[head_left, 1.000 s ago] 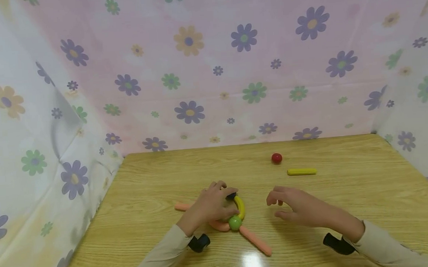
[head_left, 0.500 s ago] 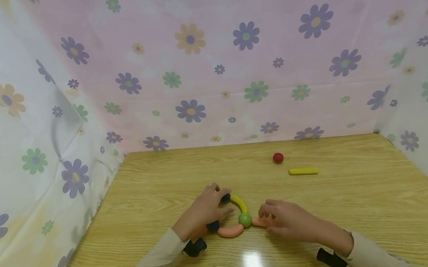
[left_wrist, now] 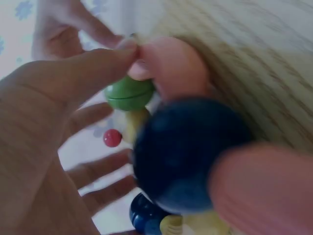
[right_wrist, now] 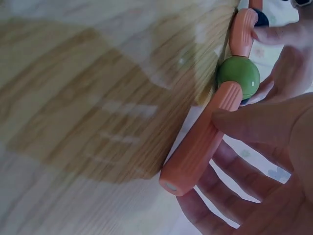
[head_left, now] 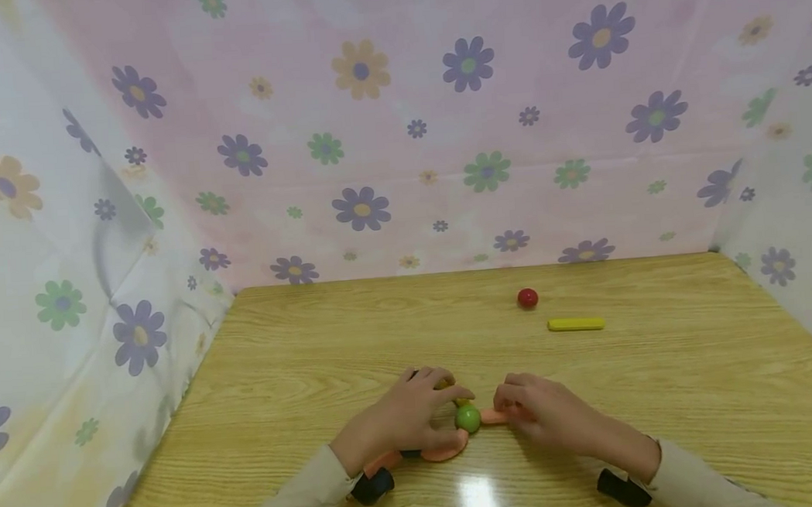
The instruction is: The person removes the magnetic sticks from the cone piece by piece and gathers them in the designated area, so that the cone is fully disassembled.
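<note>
A ring of toy balls and sticks lies on the table. My left hand [head_left: 412, 412] holds it, thumb on the curved orange stick [left_wrist: 178, 68] and fingers reaching over the curved yellow stick [head_left: 462, 402]. The green ball [head_left: 468, 419] joins both sticks, just beyond those fingertips. To its right, my right hand [head_left: 552, 419] pinches a straight orange stick [right_wrist: 200, 142], whose end meets the green ball. A large dark blue ball [left_wrist: 190, 154] and another dark blue ball [left_wrist: 146, 213] are in the left wrist view; the left hand mostly hides them from the head view.
Farther back on the wooden table [head_left: 313, 329] lie a red ball [head_left: 528, 298] and a straight yellow stick [head_left: 575, 324]. Flowered cloth [head_left: 386, 154] rises behind the table and along both sides.
My right hand came in from the right, took the straight orange stick and turned it level beside the green ball. My left hand shifted right and now covers more of the ring.
</note>
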`<state>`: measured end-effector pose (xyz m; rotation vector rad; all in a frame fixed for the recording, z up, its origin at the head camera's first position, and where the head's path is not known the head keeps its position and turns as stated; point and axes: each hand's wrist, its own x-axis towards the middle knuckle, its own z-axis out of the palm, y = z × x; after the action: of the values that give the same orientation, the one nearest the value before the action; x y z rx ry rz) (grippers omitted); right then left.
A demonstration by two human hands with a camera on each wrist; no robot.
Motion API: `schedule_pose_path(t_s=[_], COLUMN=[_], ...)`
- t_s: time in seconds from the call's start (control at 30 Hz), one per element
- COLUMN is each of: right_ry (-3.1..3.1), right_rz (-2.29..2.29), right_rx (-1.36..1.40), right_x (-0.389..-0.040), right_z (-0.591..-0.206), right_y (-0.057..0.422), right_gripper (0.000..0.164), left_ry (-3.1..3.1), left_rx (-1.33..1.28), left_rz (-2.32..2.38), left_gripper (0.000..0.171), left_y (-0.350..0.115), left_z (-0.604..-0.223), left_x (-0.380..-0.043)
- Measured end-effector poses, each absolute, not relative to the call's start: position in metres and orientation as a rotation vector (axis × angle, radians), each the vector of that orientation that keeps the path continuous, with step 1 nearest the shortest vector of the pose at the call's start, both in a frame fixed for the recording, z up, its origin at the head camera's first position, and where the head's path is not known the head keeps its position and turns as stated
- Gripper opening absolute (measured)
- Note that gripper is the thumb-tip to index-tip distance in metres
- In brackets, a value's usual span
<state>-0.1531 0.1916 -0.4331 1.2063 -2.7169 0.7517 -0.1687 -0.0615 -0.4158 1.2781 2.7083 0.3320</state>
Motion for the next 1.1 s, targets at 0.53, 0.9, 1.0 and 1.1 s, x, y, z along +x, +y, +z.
schedule_pose_path(t_s=[0.53,0.9,1.0,1.1], right_ry=[-2.731,-2.731,-2.737,-2.748], right_rz=[0.643,0.608,0.591,0.57], right_rx=[1.202,1.235,1.233,1.225], right_x=[-0.158,-0.1569,-0.1565,-0.1564], right_z=[-0.4334,-0.4286,-0.4283,-0.4288], right_y=[0.1982,0.1968,0.1965,0.196], right_gripper=[0.019,0.021,0.021,0.021], left_ry=[2.74,2.769,2.779,2.788], left_rx=[1.398,1.342,1.335,1.326], left_rz=[0.224,0.239,0.239,0.239], left_gripper=[0.06,0.062,0.062,0.062], left_y=[-0.0589,-0.0579,-0.0569,-0.0558], left_z=[-0.423,-0.4236,-0.4238,-0.4246], left_x=[-0.1655,-0.1632,-0.163,-0.1626])
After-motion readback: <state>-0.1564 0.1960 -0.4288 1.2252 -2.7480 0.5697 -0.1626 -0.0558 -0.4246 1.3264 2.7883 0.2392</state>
